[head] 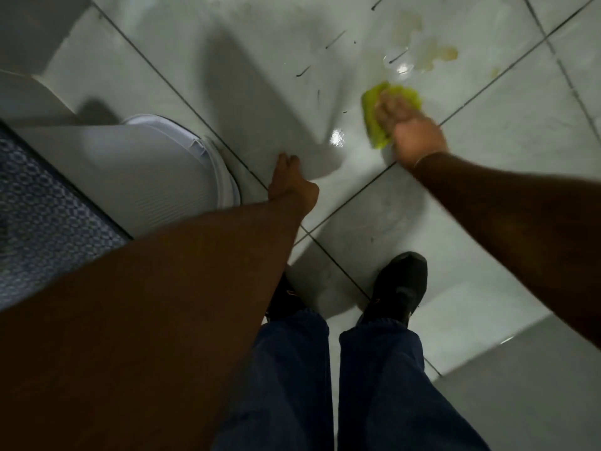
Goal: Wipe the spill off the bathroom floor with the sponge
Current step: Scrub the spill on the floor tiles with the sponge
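A yellow-green sponge (pixel 374 115) lies flat on the white tiled floor at the upper right. My right hand (pixel 411 130) presses down on it, fingers spread over its top, blurred by motion. Just beyond the sponge a yellowish-brown spill (pixel 432 50) spreads over the tile, with wet glossy patches (pixel 336 138) around it. Dark streaks (pixel 335 39) mark the floor to the spill's left. My left hand (pixel 291 182) hangs loosely above the floor near the centre, fingers slightly curled, holding nothing.
A white ribbed plastic bin or lid (pixel 182 177) stands at the left, close to my left hand. A dark patterned mat (pixel 42 216) lies at the far left. My two black shoes (pixel 401 284) and blue trouser legs are at the bottom. A grey wall (pixel 536 385) rises at the lower right.
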`<state>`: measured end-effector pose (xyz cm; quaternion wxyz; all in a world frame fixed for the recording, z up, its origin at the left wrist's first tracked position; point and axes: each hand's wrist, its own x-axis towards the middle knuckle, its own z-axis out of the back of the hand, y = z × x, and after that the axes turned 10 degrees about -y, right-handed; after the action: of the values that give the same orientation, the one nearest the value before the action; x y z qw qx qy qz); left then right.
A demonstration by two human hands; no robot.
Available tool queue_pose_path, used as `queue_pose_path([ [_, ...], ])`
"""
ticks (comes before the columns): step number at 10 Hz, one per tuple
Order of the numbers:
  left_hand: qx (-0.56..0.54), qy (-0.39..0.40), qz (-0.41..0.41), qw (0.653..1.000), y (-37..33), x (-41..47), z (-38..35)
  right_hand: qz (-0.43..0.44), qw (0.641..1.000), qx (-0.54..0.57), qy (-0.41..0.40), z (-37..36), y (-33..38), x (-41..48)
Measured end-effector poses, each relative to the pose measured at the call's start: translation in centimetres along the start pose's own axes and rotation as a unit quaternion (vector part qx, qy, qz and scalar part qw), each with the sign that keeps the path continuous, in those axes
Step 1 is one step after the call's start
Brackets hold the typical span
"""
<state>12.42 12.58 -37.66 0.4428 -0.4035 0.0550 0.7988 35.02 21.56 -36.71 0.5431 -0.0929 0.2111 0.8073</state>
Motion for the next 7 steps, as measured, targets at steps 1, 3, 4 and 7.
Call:
queue_pose_path([
  [1,0.003,-0.004,-0.003,1.000,0.3,0.2,-0.4,-0.180,0.982,0.018,-0.058,1.2,-3.6,3.2],
  [3,0.013,0.015,0.019,1.000,0.5,0.3,-1.0,-0.021,0.999,0.043,-0.025,-2.5,3.8,4.0],
  [4,0.027,0.027,0.014,0.999,0.5,0.3,-0.9,0.214,0.976,-0.031,-0.018,-4.6,5.9,-0.6],
  [7,0.026,0.038,0.025,0.999,0.1,0.4,-0.6,0.011,0.999,-0.034,0.011,-1.1,0.6,5.4],
])
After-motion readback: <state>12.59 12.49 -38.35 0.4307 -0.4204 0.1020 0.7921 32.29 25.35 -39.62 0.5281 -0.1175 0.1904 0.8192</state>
